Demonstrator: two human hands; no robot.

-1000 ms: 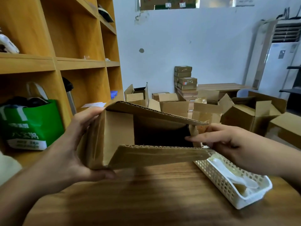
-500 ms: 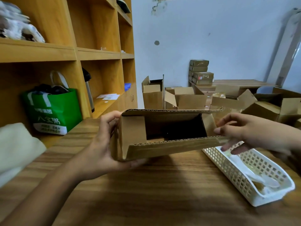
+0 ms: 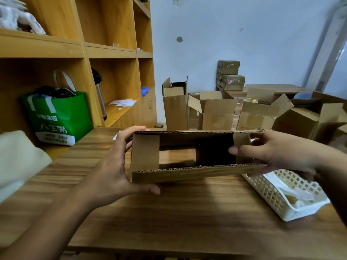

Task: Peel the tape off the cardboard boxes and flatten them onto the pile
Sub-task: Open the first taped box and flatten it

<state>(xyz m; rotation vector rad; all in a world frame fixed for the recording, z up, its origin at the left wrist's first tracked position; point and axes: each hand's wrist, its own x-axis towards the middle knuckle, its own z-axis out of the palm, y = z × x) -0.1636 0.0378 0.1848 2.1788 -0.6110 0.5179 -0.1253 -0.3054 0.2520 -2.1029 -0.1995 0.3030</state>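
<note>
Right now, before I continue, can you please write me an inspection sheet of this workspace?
Surface: wooden table, wood-grain top.
Job's things: cardboard box held above the table, open end facing the camera, flaps spread; flattened pile not in view.
Clutter: white basket at right with pale scraps inside; pale cloth at the left edge.
Hands: left hand grips the box's left end; right hand holds its right end, fingers on the side flap.
Cables: nothing seen.
Surroundings: wooden shelves with a green bag; opened boxes behind the table; sealed boxes stacked by the wall.
</note>
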